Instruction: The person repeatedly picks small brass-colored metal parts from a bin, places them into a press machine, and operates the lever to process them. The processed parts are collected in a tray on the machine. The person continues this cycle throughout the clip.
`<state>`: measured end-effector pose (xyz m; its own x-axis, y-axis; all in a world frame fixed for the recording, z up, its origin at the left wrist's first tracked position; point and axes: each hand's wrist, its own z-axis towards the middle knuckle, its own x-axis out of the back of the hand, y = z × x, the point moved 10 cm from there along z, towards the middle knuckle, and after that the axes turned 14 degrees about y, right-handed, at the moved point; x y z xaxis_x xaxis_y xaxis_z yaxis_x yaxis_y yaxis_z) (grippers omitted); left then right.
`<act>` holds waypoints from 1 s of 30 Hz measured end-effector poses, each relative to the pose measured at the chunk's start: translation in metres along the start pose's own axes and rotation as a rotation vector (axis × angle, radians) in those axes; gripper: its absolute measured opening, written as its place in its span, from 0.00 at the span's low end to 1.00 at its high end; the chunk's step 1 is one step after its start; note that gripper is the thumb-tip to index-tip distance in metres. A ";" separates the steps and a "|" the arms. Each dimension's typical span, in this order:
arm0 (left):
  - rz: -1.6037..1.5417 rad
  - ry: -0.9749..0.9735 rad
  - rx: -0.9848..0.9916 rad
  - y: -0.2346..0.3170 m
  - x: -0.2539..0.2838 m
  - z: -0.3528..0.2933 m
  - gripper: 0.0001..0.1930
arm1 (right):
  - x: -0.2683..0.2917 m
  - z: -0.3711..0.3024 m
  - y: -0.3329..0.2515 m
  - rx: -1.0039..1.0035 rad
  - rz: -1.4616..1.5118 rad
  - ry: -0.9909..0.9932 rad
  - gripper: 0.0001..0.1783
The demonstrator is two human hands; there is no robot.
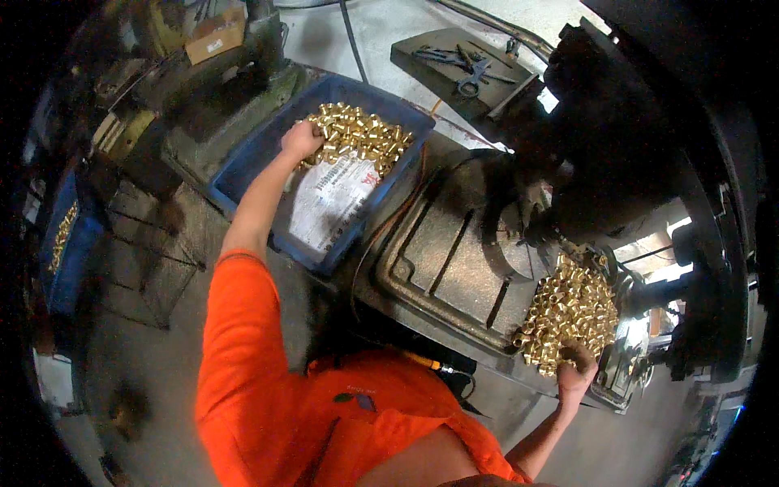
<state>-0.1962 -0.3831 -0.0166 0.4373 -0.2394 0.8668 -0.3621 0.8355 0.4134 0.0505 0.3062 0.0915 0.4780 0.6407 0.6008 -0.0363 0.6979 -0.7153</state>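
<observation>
My left hand (302,140) reaches into a blue plastic bin (243,158), fingers curled at the left edge of a heap of small brass fittings (365,134). Whatever those fingers hold is hidden. A white printed sheet (329,203) lies on the bin's floor, partly under the fittings. At the lower right, my right hand (578,372) is bent over the near edge of a second pile of brass fittings (572,308). Its thumb and fingers close around brass there, though the exact piece is hard to see. That pile sits at the right end of a slotted metal machine table (438,243).
A dark machine (617,138) rises over the table's right side, with a round metal fixture (515,243) beneath it. Scissors and tools (471,77) lie on a plate at the back. Another blue bin (61,260) with brass pieces stands far left. An open cardboard box (215,40) sits top left.
</observation>
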 end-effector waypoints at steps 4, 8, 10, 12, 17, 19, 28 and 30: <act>0.166 0.059 -0.024 0.016 0.005 -0.004 0.21 | -0.003 -0.006 -0.006 0.055 -0.026 0.016 0.22; 0.137 0.105 0.075 0.005 0.016 -0.003 0.20 | -0.009 -0.011 -0.023 0.053 -0.022 -0.021 0.20; 0.119 0.092 0.063 0.005 0.020 -0.006 0.21 | -0.009 -0.017 -0.030 0.077 -0.009 -0.016 0.21; 0.026 0.005 0.076 0.002 0.026 -0.009 0.25 | -0.011 -0.021 -0.039 0.085 0.028 -0.060 0.21; -1.026 -0.248 0.217 0.083 0.069 -0.081 0.16 | -0.065 -0.034 -0.097 0.202 0.213 -0.324 0.24; -1.266 -0.319 0.096 0.142 0.093 -0.128 0.15 | -0.106 -0.041 -0.122 0.183 0.337 -0.514 0.24; -1.716 -0.931 0.147 0.271 0.065 -0.315 0.16 | -0.218 -0.071 -0.141 -0.709 1.704 -0.965 0.25; -1.842 -0.964 0.140 0.282 0.063 -0.333 0.16 | -0.204 -0.067 -0.138 -0.876 1.776 -0.833 0.24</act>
<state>0.0028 0.0025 0.0617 -0.1749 -0.7216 -0.6698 -0.1714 -0.6476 0.7424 0.0168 0.0584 0.0439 -0.0003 0.4059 -0.9139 0.5319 -0.7738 -0.3439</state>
